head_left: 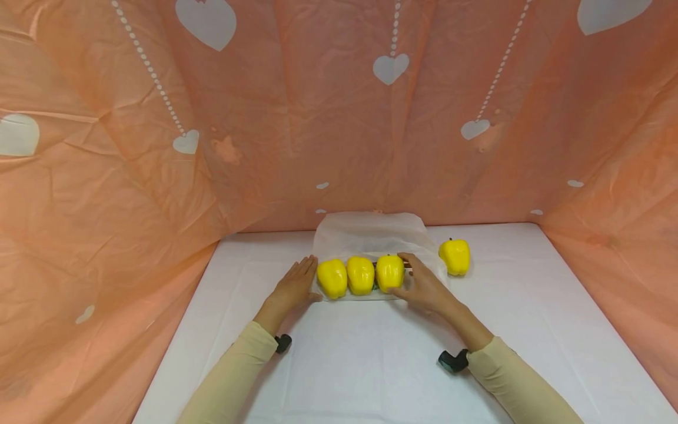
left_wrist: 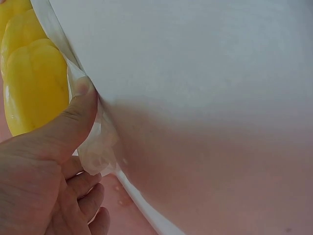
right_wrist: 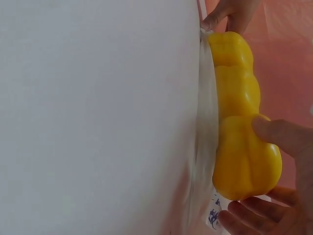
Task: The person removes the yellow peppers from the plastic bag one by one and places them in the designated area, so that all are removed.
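Note:
Three yellow bell peppers, the left one (head_left: 332,278), the middle one (head_left: 361,275) and the right one (head_left: 389,272), stand in a row on a whitish translucent plastic bag (head_left: 371,232). My left hand (head_left: 294,284) is beside the left pepper; in the left wrist view its thumb (left_wrist: 80,105) and curled fingers pinch the bag's edge. My right hand (head_left: 424,287) holds the right pepper, thumb on its near side and fingers round the far side. In the right wrist view, that pepper (right_wrist: 247,156) touches its neighbour.
A fourth yellow bell pepper (head_left: 454,257) sits on the white table (head_left: 339,365), right of the bag. Dark writing (right_wrist: 213,218) shows on something under the right pepper. An orange curtain with white hearts (head_left: 318,118) encloses the back and sides.

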Available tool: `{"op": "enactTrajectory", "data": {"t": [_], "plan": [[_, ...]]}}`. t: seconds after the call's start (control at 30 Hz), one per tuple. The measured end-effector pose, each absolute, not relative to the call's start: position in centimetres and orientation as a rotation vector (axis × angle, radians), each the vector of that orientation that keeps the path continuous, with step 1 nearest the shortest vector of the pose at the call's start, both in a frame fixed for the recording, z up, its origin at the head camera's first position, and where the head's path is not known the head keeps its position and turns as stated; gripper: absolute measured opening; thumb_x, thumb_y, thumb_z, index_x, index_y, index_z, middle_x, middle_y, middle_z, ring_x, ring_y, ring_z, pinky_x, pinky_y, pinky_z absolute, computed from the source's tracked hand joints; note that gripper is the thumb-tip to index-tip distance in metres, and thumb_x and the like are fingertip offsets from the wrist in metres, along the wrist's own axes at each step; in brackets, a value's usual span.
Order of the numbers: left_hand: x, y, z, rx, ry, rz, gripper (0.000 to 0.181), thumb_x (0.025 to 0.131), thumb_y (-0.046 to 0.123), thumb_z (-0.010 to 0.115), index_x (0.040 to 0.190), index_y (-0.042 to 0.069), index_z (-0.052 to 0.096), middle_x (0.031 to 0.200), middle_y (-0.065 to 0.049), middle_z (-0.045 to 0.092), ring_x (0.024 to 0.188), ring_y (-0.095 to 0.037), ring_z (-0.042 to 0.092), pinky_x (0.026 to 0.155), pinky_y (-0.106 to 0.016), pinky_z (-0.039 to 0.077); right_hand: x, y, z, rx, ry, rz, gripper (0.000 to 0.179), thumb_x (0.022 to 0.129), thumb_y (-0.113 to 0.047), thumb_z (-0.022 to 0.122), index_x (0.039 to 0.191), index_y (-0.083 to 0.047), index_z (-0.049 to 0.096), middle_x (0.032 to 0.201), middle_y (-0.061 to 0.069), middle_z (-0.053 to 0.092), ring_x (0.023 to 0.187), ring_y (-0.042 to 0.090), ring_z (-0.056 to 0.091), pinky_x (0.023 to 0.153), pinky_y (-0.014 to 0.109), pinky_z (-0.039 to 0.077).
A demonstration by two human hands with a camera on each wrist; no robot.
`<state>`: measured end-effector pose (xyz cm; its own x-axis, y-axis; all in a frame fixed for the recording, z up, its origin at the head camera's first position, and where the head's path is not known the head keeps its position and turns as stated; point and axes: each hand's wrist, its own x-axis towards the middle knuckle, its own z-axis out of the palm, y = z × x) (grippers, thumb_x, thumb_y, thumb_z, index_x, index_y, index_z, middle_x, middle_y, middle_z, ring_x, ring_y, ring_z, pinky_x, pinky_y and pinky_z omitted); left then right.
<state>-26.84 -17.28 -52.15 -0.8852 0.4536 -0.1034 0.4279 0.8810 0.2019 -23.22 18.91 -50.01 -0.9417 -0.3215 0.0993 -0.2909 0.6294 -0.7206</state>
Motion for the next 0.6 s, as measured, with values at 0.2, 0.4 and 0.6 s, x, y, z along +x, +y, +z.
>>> {"op": "enactTrajectory", "data": {"t": [0.2,0.4,0.6], "plan": [[-25.5,-16.4,-49.5,0.636,2.869,0.273,0.096,0.099,0.029,0.079,0.165,-0.013,0.023,0.175,-0.028,0.021,0.164,-0.040,0.019,0.136,-0.048,0.012,-22.9,19.6,-49.6,-0.526,2.815,-1.230,0.091,0.091,-0.030,0.088,0.161,-0.002,0.036,0.160,0.024,0.047,0.136,0.047,0.057,0.116,0.062,0.049],[-25.4,-16.3,-49.2,0.625,2.869,0.271,0.097,0.098,0.030,0.080,0.165,-0.012,0.023,0.175,-0.028,0.022,0.164,-0.040,0.019,0.136,-0.048,0.012,-22.2,20.4,-48.8,-0.483,2.812,-1.264,0.092,0.091,-0.030,0.089,0.161,-0.004,0.035,0.161,0.024,0.046,0.138,0.049,0.055,0.117,0.065,0.046],[-25.2,-16.3,-49.0,0.614,2.863,0.276,0.097,0.099,0.030,0.079,0.165,-0.012,0.023,0.175,-0.027,0.021,0.164,-0.039,0.019,0.136,-0.048,0.013,-21.8,21.5,-48.6,-0.459,2.838,-1.283,0.092,0.090,-0.029,0.090,0.161,-0.004,0.036,0.159,0.024,0.047,0.138,0.049,0.054,0.118,0.064,0.045]]}}
